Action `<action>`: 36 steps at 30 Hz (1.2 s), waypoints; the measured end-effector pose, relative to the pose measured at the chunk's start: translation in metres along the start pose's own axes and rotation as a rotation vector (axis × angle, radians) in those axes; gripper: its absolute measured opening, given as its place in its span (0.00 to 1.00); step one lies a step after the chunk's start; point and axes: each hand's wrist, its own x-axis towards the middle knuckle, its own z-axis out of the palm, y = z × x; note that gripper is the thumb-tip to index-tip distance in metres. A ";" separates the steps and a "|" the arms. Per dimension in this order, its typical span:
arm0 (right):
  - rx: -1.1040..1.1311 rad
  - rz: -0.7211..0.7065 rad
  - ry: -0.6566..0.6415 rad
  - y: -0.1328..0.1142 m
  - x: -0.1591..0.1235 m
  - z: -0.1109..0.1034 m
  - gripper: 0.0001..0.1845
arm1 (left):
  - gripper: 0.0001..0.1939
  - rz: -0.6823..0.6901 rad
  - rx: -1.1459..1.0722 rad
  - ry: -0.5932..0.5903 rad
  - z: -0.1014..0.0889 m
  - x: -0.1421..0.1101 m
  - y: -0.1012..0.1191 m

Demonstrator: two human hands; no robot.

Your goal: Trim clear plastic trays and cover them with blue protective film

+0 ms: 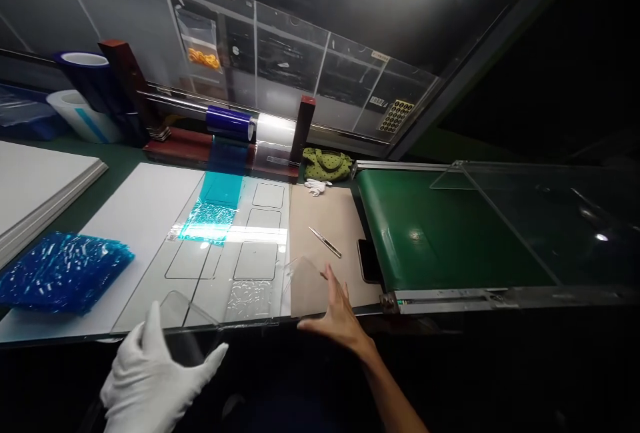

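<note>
My left hand [155, 366], in a white glove, holds a clear rounded-corner panel [187, 330] between thumb and fingers at the table's front edge. My right hand [340, 320] is bare, its thumb and fingers spread apart over the edge of the brown board. A thin clear film [304, 272] shows at its fingertips; whether it touches them I cannot tell. Between the hands lies a clear sheet over outlined rectangles [256, 261]. A blue film strip [223, 188] and a crinkled clear film piece [249, 300] rest on it.
A pile of blue film [65, 273] lies at left, near stacked white sheets [40, 186]. Behind stands a roll holder with a blue film roll [229, 123]. Tweezers [325, 242] lie on the brown board [310, 220]. A phone [369, 261] sits beside the green conveyor belt [425, 233].
</note>
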 end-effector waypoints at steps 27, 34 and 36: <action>-0.166 0.164 0.187 0.059 0.203 -0.024 0.10 | 0.51 -0.090 -0.922 -0.218 0.014 -0.025 0.023; 0.358 -0.172 -0.141 -0.028 0.069 -0.026 0.20 | 0.57 0.374 -0.474 -0.160 -0.006 -0.034 -0.013; 0.451 -0.218 -0.322 -0.063 0.017 -0.020 0.19 | 0.59 0.499 -0.340 -0.184 -0.014 -0.040 -0.024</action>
